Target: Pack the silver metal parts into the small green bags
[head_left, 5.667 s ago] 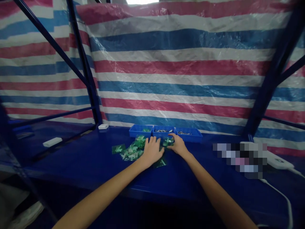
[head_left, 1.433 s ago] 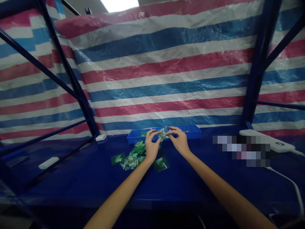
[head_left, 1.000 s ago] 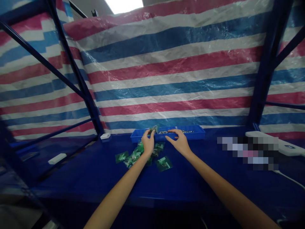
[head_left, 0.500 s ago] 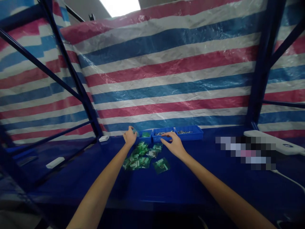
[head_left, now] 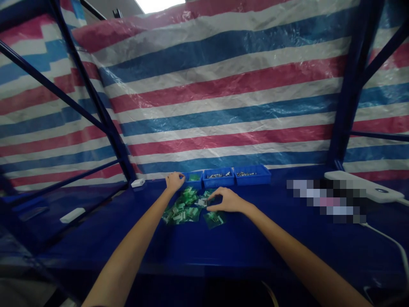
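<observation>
Several small green-tinted clear bags (head_left: 182, 212) with metal pieces lie in a pile on the blue table. My left hand (head_left: 174, 181) is at the left end of a blue bin (head_left: 194, 184) that has green bags in it; its fingers are bent together, and what they hold is too small to tell. My right hand (head_left: 225, 199) reaches to the right side of the pile, thumb and forefinger apart around the edge of a bag (head_left: 202, 201). One more bag (head_left: 214, 219) lies just below that hand.
Two blue bins (head_left: 219, 182) (head_left: 253, 180) of small metal parts stand behind the pile. A white power strip (head_left: 364, 186) and a blurred patch are at the right. White blocks (head_left: 73, 215) (head_left: 138, 183) lie left, by the blue frame (head_left: 111, 130). Striped sheeting hangs behind.
My right hand has moved from the middle bin down and left to the bags. My left hand has turned slightly at the left bin, and the green piece by its fingertips no longer shows.
</observation>
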`<state>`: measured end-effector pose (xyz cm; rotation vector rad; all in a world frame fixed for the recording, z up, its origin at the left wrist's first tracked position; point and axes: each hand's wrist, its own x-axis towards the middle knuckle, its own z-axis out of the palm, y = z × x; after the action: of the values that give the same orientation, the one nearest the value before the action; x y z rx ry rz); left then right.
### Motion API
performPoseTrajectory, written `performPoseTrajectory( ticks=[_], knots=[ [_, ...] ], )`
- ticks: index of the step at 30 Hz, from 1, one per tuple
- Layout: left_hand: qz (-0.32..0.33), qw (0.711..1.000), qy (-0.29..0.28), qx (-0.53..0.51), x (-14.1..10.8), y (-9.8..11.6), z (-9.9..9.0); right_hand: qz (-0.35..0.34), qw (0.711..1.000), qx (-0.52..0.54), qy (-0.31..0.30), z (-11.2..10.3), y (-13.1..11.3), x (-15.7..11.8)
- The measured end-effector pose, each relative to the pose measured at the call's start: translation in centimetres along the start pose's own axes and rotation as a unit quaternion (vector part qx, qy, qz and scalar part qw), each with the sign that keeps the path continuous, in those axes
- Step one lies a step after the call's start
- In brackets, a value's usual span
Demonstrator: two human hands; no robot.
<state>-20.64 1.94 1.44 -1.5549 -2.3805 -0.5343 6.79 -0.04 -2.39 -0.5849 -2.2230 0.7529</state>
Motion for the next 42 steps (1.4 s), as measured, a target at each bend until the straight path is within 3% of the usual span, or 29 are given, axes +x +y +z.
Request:
performPoseTrajectory(
  ticks=[4,8,10,13,15,18,21,23,28,33,39,42],
  knots=[
    [0.03,0.999,-0.027,-0.008,-0.5,0.5,0.4,0.021,0.995,0.011,-0.096,-0.8,-0.5,-0.5],
    [0.027,0.999,-0.031,-0.021,-1.0,1.0,0.2,0.032,0.99,0.01,-0.135,-1.9,-1.0,-0.8],
    [0.018,0.999,-0.002,-0.042,-1.5,1.8,-0.1,0.03,0.991,0.017,-0.13,-2.1,-0.9,-0.8],
    [-0.003,0.986,0.089,-0.138,-2.7,3.7,-0.4,0.038,0.993,-0.002,-0.113,-2.0,-0.4,-0.7],
    [-0.007,0.966,0.131,-0.222,-3.7,5.5,-0.5,0.064,0.994,-0.045,-0.081,-1.8,0.2,-0.5],
    [0.035,0.927,0.143,-0.346,-5.1,8.2,-0.2,0.108,0.991,-0.076,0.031,-1.2,1.3,-0.1],
    [0.08,0.878,0.139,-0.451,-6.2,10.5,0.3,0.146,0.982,0.045,0.112,-0.8,2.2,0.6],
    [0.09,0.854,0.138,-0.494,-6.7,11.6,0.5,0.174,0.961,0.158,0.143,-0.7,2.2,1.1],
    [0.068,0.819,0.088,-0.563,-7.9,12.5,1.5,0.185,0.914,0.287,0.218,-1.2,1.6,1.9],
    [0.076,0.807,0.045,-0.584,-8.8,12.1,2.6,0.156,0.912,0.278,0.259,-1.2,2.2,2.1],
    [0.137,0.817,0.113,-0.548,-9.6,11.5,2.1,0.026,0.94,0.171,0.295,-1.2,3.2,2.0],
    [0.161,0.821,0.156,-0.525,-9.8,11.4,1.7,0.007,0.951,0.104,0.292,-1.5,3.2,1.8]
  ],
)
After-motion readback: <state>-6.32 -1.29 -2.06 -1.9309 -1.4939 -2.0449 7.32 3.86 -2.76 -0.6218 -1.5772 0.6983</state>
